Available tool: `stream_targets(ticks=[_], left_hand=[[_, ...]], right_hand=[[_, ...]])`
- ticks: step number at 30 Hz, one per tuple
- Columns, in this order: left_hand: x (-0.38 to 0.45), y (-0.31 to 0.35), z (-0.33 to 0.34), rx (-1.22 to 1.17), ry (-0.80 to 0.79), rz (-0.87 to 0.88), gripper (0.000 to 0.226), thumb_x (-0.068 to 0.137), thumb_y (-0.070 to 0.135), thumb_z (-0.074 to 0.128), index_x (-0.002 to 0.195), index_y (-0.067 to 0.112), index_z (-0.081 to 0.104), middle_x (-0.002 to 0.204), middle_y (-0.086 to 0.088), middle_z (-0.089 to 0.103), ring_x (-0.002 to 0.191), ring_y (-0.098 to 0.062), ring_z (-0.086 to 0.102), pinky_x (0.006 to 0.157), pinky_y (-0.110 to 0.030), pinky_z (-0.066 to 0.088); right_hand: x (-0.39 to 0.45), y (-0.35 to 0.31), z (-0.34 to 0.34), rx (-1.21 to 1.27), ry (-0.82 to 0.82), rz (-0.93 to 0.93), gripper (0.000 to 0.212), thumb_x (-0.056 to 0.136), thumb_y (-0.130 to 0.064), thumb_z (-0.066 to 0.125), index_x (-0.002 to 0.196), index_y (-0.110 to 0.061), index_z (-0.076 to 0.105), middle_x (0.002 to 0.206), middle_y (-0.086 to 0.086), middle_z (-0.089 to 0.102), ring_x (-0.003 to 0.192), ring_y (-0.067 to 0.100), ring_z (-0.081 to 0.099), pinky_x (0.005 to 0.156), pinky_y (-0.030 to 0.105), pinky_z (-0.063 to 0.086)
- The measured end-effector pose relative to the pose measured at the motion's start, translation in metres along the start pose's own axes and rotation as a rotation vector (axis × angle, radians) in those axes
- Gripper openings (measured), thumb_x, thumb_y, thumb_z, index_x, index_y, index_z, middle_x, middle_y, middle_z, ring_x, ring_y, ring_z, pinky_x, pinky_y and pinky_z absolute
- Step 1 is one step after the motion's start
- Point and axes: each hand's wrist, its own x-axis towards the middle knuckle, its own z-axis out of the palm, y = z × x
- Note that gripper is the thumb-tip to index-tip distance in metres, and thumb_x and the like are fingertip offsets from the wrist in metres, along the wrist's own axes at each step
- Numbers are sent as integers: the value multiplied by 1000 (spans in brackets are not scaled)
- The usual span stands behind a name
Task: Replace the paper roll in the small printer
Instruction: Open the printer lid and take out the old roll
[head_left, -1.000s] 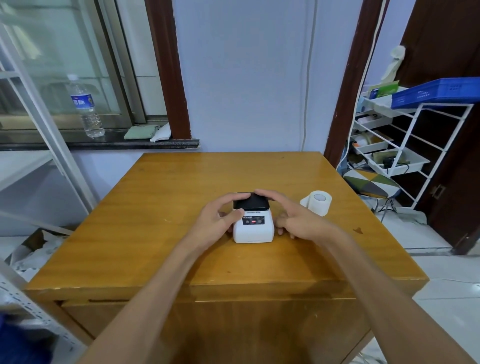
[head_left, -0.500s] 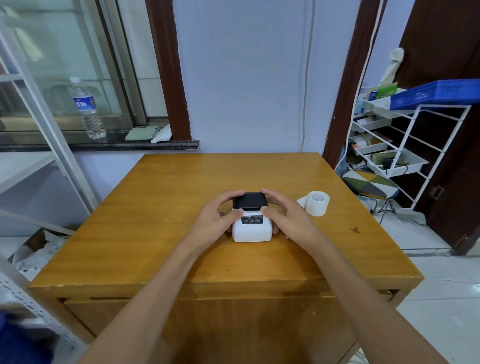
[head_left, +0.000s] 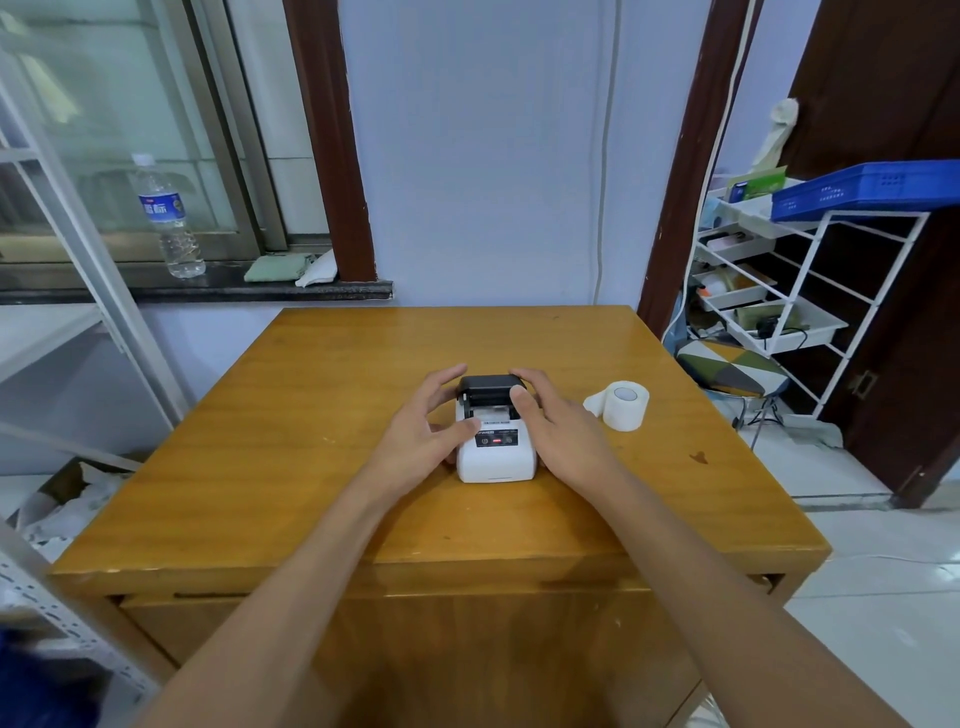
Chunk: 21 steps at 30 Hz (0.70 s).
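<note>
White plastic printer (head_left: 496, 451), small w/ a black lid (head_left: 490, 385), sits near the middle of a wooden table (head_left: 311, 467), lid tipped up toward the back so the paper bay (head_left: 491, 413) shows pale inside; whether a spent roll is in there can't be told. Left hand (head_left: 423, 436) braces the printer's left side, thumb on the front top edge and fingers spread toward the lid, apparently to keep the light body from sliding. Right hand (head_left: 558, 434) cups the right side, thumb at the bay's edge, fingers reaching the lid's corner, likely steadying the lid open. Neither hand grasps a loose item; both are loosely curled against the casing. Fresh paper roll (head_left: 623, 405) stands on end on the table, right of the printer and apart from it, tail of paper trailing left — prob. parked within easy reach of the right hand for the swap. Water bottle (head_left: 166, 218) on the window ledge and wire rack (head_left: 810, 291) at right play no part.
</note>
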Motion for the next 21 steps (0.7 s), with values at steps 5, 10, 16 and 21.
stream_targets(ticks=[5, 10, 16, 21], left_hand=[[1, 0, 0, 13, 2, -2, 66, 97, 11, 72, 154, 29, 45, 148, 2, 56, 107, -40, 69, 56, -6, 50], [1, 0, 0, 0, 11, 8, 65, 96, 8, 73, 153, 28, 47, 144, 1, 59, 91, -15, 59, 55, -7, 49], [1, -2, 0, 9, 40, 0, 67, 95, 12, 76, 153, 30, 46, 138, 3, 61, 58, -2, 65, 48, -14, 46], [1, -1, 0, 24, 62, -14, 66, 93, 18, 79, 147, 36, 46, 133, 12, 63, 60, -5, 67, 46, -20, 48]], right_hand=[[3, -2, 3, -57, 27, -8, 47, 106, -64, 18, 142, -44, 38, 98, -4, 71, 91, 21, 66, 79, 45, 55], [7, -4, 2, -40, 34, 6, 44, 106, -63, 18, 136, -43, 43, 93, -4, 71, 88, 19, 66, 76, 45, 55], [13, -6, 4, -55, 82, 11, 42, 105, -64, 17, 123, -42, 48, 77, -1, 69, 75, 17, 65, 66, 42, 53], [21, -7, 7, -50, 101, 22, 42, 103, -67, 16, 113, -42, 49, 77, -4, 68, 77, 20, 66, 67, 43, 54]])
